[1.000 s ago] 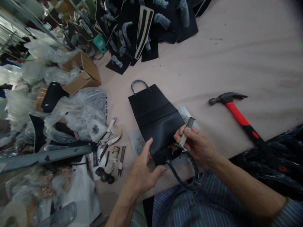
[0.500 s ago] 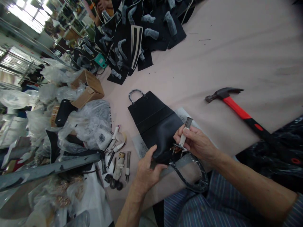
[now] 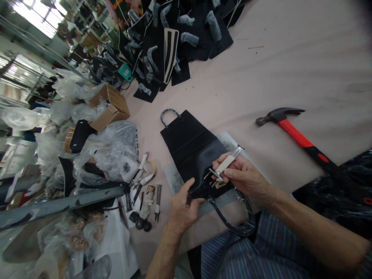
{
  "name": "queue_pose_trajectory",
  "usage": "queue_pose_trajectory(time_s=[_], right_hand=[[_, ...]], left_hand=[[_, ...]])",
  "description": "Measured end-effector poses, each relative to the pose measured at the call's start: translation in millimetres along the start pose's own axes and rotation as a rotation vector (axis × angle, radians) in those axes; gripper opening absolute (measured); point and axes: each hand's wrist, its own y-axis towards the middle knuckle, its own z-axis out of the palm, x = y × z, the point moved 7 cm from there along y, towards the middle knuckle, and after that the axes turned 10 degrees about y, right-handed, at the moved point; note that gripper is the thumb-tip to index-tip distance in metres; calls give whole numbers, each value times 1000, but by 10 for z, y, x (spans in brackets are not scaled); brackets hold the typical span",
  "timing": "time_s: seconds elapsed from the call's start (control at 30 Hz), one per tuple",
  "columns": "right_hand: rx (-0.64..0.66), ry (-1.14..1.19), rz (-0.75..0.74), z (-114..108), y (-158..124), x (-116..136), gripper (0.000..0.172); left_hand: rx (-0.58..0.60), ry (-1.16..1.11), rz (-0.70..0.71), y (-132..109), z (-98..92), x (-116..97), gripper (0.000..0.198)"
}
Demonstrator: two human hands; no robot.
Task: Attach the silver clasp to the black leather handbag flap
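Observation:
A flat black bag point(image 3: 192, 146) lies on the pink table point(image 3: 279, 73), one wrapped handle at its far end and another point(image 3: 232, 221) hanging over the near edge. My left hand point(image 3: 182, 205) pinches the bag's near edge. My right hand point(image 3: 244, 176) grips a small white-handled metal tool point(image 3: 226, 164), its tip touching brass hardware on the bag close to the left fingers.
A red-handled hammer point(image 3: 293, 131) lies to the right. Small hand tools point(image 3: 147, 190) sit left of the bag, beside clear plastic bags point(image 3: 113, 149) and a cardboard box point(image 3: 109, 106). Several black bag panels point(image 3: 171, 35) are piled at the far side.
The white-handled tool has tilted from nearly upright to a flatter slant, tip moving left on the bag. My left hand shifted its pinch slightly along the near edge.

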Motion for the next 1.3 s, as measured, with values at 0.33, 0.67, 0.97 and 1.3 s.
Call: queue_pose_trajectory(time_s=[0.33,0.67,0.97,1.3], right_hand=[[-39,-229,-119,-23,-122,-6,26],[-10,-313,-155,164,-220,28,21],[59,-352,-130,155,-238,-10,20],[29,-341,-160,169,-243,-12,21]], left_hand=[[2,-32,-27,-17,20,36,51],[19,-75,-13,8,-21,-27,53],[40,-108,-42,15,-36,-32,55],[44,-88,-43,33,-53,-49,55]])
